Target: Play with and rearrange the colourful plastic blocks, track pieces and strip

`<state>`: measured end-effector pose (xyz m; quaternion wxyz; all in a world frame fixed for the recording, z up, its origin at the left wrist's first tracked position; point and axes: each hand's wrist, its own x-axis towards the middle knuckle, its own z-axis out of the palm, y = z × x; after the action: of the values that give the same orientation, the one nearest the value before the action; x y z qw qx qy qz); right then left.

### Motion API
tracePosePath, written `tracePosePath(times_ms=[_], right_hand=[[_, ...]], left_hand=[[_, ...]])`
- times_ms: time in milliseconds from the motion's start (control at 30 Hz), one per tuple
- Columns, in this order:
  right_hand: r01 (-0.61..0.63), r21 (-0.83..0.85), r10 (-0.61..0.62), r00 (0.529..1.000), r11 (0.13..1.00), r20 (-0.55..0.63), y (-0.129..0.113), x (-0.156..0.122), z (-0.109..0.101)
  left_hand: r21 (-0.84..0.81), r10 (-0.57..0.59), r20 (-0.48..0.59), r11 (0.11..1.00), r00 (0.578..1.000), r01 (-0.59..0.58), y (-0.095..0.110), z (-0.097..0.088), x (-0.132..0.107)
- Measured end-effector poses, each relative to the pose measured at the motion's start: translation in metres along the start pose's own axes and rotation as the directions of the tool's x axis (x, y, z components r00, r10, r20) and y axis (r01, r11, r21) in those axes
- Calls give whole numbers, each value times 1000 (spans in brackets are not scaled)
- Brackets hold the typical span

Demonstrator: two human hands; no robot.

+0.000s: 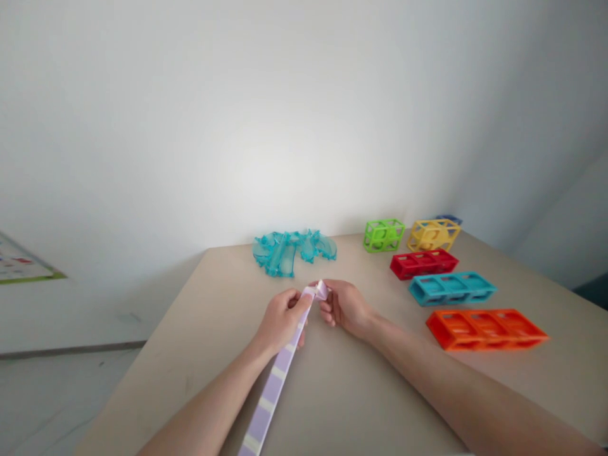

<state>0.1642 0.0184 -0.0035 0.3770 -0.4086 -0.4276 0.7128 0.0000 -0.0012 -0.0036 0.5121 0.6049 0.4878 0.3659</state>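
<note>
Left hand (280, 316) and right hand (344, 307) are both closed in a pinch on the far end of one lilac-white strip (275, 380), held just above the desk (342, 405). Only the tip looks bent; the rest runs straight. Five frames: green (384, 234), yellow (433, 235), red (424, 263), blue (451, 288), orange (484, 328). One teal pile (292, 250), its pieces uncountable.
</note>
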Motion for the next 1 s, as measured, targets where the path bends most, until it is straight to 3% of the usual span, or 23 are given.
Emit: tracePosePath(times_ms=[67,133,200,233,267,367,467,600,800,1000], right_hand=[[218,-220,-224,975,951,-3,1,-3,0],[389,-523,-441,897,758,26,-1,-7,1],[373,-723,-534,846,581,7,-4,-10,1],[329,-766,-540,841,552,-28,-5,-10,1],[287,-776,-523,850,561,-63,-6,-10,1],[190,-683,-385,911,705,-145,-6,-8,0],[101,-569,-268,939,816,-217,-3,-5,-1],[-62,-294,-18,965,954,-262,-3,-1,0],[-212,-96,204,975,973,-90,-9,1,-2],[-139,-36,137,988,990,-68,-4,2,-5]], left_hand=[[-52,-29,-14,998,999,29,-1,-2,1],[-76,-26,-18,997,999,25,-1,-4,2],[-87,-8,9,996,1000,9,0,-4,1],[-92,2,28,996,1000,1,0,-4,1],[-97,8,45,995,999,-4,0,-4,0],[-110,5,71,994,997,3,0,-2,-2],[-107,-3,77,994,997,11,1,-1,-3],[-109,56,91,993,994,-46,5,-1,-5],[-155,57,117,987,991,-38,5,-3,-6],[-231,21,135,973,991,11,5,-5,-3]])
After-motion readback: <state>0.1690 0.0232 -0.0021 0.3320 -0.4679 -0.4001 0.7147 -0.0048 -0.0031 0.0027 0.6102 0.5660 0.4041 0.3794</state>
